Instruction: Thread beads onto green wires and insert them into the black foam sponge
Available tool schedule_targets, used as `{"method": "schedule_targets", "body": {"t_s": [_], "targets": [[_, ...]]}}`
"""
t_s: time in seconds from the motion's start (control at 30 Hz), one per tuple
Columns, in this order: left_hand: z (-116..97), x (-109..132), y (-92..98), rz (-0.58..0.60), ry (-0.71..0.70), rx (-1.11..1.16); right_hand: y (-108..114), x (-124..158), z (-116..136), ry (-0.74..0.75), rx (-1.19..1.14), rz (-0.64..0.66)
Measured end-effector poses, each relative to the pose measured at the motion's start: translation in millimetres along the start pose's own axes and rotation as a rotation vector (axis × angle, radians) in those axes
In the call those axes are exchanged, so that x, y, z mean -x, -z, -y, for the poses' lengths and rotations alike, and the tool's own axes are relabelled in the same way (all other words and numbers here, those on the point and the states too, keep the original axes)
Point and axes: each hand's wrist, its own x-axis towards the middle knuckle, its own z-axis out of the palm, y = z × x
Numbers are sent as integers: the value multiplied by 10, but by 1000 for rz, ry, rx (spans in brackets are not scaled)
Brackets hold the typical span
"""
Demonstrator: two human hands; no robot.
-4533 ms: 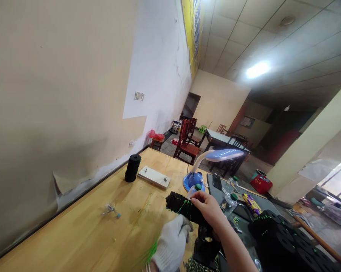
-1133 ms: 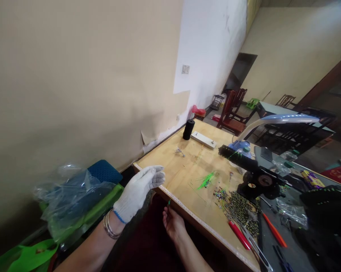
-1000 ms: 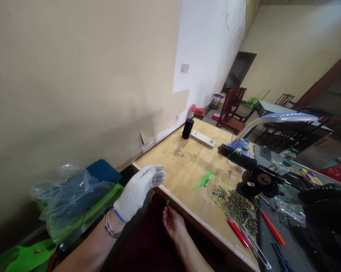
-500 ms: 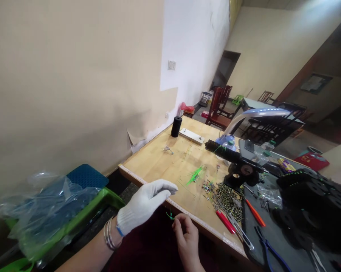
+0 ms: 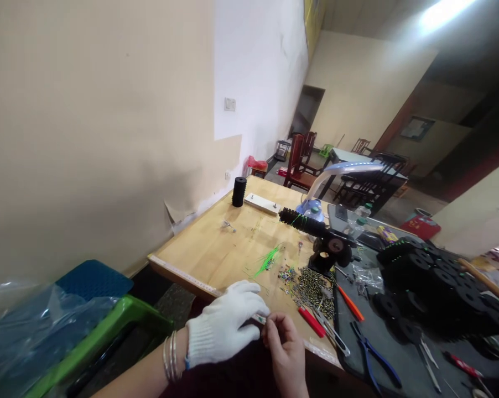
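My left hand, in a white knit glove, is at the table's front edge with its fingers apart, around a small green piece that shows between the two hands. Bare and pinched, my right hand touches that green piece at its fingertips. On the table beyond them lie a bundle of green strands, small coloured beads and a pile of dark and gold beads. A red-handled tool and tweezers lie right of my right hand.
A black ridged roller on a stand points left over the table. Blue pliers, an orange tool and black spools are on the dark mat at right. A green stool with plastic stands at left.
My gloved left hand has come down and right to meet my right hand, and now partly covers the green piece. The camera view has turned to the right.
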Motion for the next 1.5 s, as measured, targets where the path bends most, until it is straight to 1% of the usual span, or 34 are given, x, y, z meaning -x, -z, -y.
{"method": "schedule_targets", "body": {"t_s": [0.1, 0.2, 0.27, 0.37, 0.43, 0.5, 0.53, 0.6, 0.67, 0.73, 0.77, 0.83, 0.93, 1.03, 1.1, 1.3, 1.5], "targets": [[2, -81, -95, -4, 15, -12, 103, -17, 95, 23, 3, 5], [-3, -165, -157, -15, -31, 6, 206, -31, 155, -7, -33, 11], [-26, -222, -179, -16, -86, -3, 250, -43, 156, -80, -110, 21], [-54, -301, -211, -12, -144, -76, 267, -65, 101, -235, -241, 20], [-43, -342, -240, 1, -152, -108, 272, -94, 59, -312, -294, -10], [-9, -371, -272, 8, -119, -69, 311, -150, 36, -356, -300, -16], [11, -381, -286, -5, -78, -24, 351, -193, 33, -354, -271, -6], [47, -397, -303, -39, 61, 107, 470, -309, 31, -270, -95, -5], [73, -412, -305, -46, 241, 280, 615, -457, 26, -112, 221, -39], [95, -431, -297, -30, 367, 458, 740, -606, 13, 18, 537, -47], [109, -442, -294, -30, 392, 537, 783, -671, 8, 56, 658, -32], [144, -465, -291, -55, 390, 651, 820, -772, 7, 92, 826, 25], [198, -488, -301, -90, 371, 737, 785, -855, 31, 93, 1005, 121], [232, -494, -315, -99, 384, 756, 729, -901, 52, 50, 1136, 184], [243, -494, -320, -98, 390, 763, 709, -930, 50, 32, 1181, 205], [247, -499, -322, -97, 400, 761, 695, -1014, 18, 58, 1205, 252], [220, -506, -304, -98, 409, 757, 659, -1157, 21, 23, 1225, 327]]}}
